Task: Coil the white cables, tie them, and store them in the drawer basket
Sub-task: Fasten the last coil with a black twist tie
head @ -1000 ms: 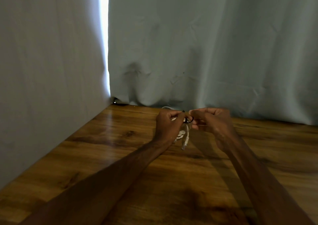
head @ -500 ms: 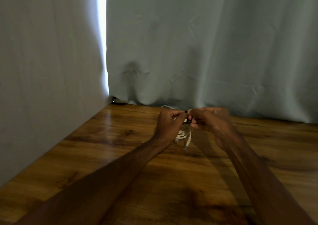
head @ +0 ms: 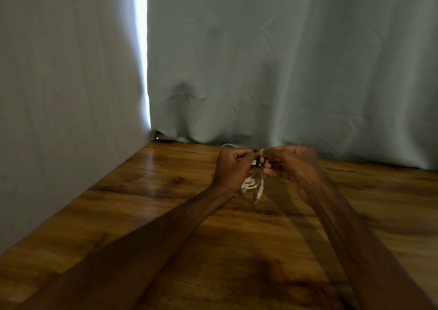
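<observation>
A coiled white cable (head: 254,183) hangs between my two hands above the wooden table (head: 142,203). Its plug ends dangle below my knuckles. A thin black tie (head: 257,164) loops round the top of the coil. My left hand (head: 233,168) grips the coil and one side of the tie with curled fingers. My right hand (head: 288,165) pinches the other side of the tie, fingers curled. A bit of white cable (head: 228,145) shows just behind my left hand. No drawer basket is in view.
Pale grey-green curtains (head: 284,72) hang along the back and left of the table, with a bright gap (head: 142,49) at the corner. A small dark object (head: 163,140) lies under the curtain hem at that corner.
Both hands have stayed close together at the coil, shifting only slightly. The fingers have worked the black tie at the top, and the dangling plugs have swung a little.
</observation>
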Available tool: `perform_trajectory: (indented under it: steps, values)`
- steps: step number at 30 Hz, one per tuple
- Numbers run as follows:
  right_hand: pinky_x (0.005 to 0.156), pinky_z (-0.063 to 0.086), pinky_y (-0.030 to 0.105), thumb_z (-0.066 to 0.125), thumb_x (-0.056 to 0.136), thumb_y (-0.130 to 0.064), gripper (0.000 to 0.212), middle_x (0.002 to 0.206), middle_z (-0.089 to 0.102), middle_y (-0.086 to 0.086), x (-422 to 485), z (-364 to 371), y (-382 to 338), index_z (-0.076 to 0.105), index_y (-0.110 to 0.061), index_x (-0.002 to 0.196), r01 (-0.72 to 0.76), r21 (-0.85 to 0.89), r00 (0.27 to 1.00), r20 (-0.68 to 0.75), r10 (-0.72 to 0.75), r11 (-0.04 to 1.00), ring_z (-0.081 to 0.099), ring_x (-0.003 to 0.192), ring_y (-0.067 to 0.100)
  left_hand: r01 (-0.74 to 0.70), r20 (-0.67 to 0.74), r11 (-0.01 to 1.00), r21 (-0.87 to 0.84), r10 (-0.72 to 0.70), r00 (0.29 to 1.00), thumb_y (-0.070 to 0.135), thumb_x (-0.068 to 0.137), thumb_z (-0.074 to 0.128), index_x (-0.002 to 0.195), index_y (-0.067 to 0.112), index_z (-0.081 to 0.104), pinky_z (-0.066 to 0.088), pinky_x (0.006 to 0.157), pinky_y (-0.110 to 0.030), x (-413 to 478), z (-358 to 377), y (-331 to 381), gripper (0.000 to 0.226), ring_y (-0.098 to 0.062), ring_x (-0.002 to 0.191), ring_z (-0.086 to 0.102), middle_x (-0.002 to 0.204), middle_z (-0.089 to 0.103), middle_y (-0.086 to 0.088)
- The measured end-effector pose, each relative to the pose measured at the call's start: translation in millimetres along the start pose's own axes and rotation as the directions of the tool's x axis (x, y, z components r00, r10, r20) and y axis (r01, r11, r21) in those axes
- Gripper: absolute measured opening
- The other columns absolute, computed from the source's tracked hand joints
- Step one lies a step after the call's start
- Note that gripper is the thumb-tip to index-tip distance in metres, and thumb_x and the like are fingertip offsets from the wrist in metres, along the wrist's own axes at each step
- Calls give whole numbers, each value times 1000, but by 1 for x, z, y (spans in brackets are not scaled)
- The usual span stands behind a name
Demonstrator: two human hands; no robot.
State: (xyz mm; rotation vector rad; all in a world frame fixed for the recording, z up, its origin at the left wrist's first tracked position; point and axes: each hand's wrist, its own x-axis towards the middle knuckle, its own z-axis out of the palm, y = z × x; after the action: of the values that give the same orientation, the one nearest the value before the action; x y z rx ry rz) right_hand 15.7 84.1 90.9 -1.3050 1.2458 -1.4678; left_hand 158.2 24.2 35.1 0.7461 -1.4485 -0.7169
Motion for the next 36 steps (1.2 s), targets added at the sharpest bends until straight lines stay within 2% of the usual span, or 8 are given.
perform_trajectory:
  steps: [4,12,19,23,28,33,36]
  values:
    - [61,62,27,79,86,-7,17,78,76,16,0,-1,0,76,8,92,3,8,1000,2,-3,1000,68,61,15,0,13,1000,-22,0,1000,11,96,65,90,3,80,52,64,-23,-1,-1,2,19,-10,68,70,76,77,-6]
    - [61,61,26,78,86,-8,16,79,76,16,1,-1,1,77,7,93,10,3,999,31,-10,1000,70,63,15,5,20,1000,-26,-4,1000,11,96,64,87,5,80,54,64,-27,-1,-2,2,20,-12,68,69,74,76,-6]
    - [60,61,26,79,85,-8,17,80,76,18,1,-2,1,77,7,93,5,3,1000,20,-5,1000,70,62,16,32,17,999,-33,-31,999,9,96,64,88,2,80,50,61,-17,-1,-3,5,19,-4,66,67,73,75,-2]
    - [58,60,25,79,85,-8,16,80,77,17,1,-2,1,77,7,92,4,4,1000,14,-4,1000,70,62,16,13,36,1000,-3,-13,999,10,97,63,90,3,79,51,63,-20,-2,-3,5,19,-8,68,69,76,76,-5]
    - [59,60,24,79,86,-8,15,79,77,16,2,-2,2,77,6,93,3,14,1000,10,-3,1000,71,64,16,-35,75,999,33,32,997,11,98,63,94,4,80,63,76,-39,-3,-3,7,19,-21,78,75,82,78,-6]
    - [66,62,29,78,87,-8,17,89,77,19,3,-6,5,77,2,101,-18,23,998,58,17,1000,72,73,19,-172,136,978,116,156,978,7,98,63,96,4,80,58,74,-25,-4,-8,13,18,-12,78,75,84,78,-3]
    - [66,62,28,76,89,-8,18,87,75,17,2,-7,5,76,0,106,-17,19,992,128,15,1000,69,75,18,-218,186,968,126,192,964,7,98,62,96,6,81,57,74,-22,-4,-11,16,19,-10,79,75,84,79,0]
